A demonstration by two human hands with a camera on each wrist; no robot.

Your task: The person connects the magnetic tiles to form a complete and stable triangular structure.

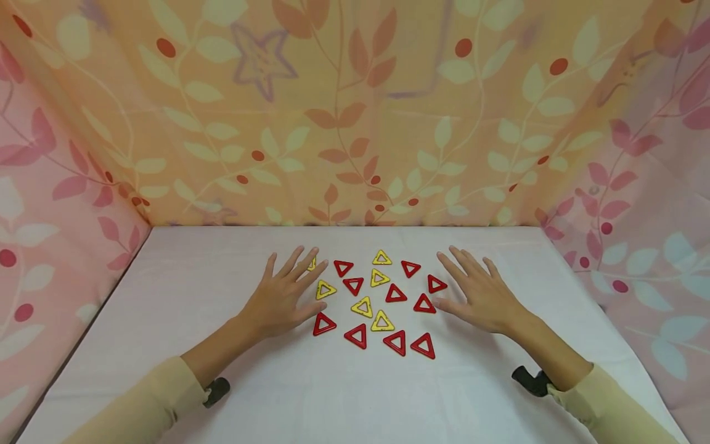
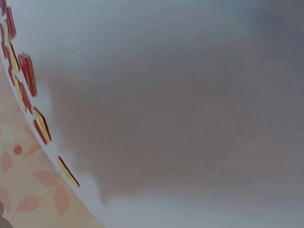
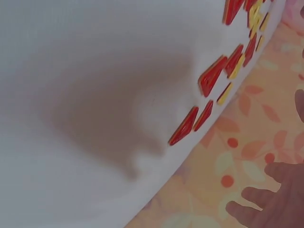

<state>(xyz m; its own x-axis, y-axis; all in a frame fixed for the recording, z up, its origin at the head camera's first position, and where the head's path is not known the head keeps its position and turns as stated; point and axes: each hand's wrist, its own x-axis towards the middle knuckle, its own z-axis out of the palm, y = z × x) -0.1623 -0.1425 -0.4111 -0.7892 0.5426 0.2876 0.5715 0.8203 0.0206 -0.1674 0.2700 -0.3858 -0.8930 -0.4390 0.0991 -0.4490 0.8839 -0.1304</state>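
Observation:
Flat triangle pieces with hollow centres, several red and several yellow, lie scattered between the two hands in the head view. My left hand (image 1: 280, 302) spreads its fingers at the left of the group, partly covering a yellow triangle (image 1: 313, 264). Its thumb lies between another yellow triangle (image 1: 320, 291) and a red triangle (image 1: 317, 327). Across the group, my right hand (image 1: 481, 297) is also spread, its thumb tip right by a red triangle (image 1: 425, 311). Neither hand holds anything. In the right wrist view its fingers (image 3: 259, 195) show at the lower right.
A white cloth (image 1: 355, 401) covers the table. An orange leaf-patterned curtain (image 1: 410, 123) stands behind it, with pink patterned cloth (image 1: 50, 203) at the sides. Black pieces (image 1: 217, 392) show at both wrists. The hands' shadows fall on the white cloth in both wrist views.

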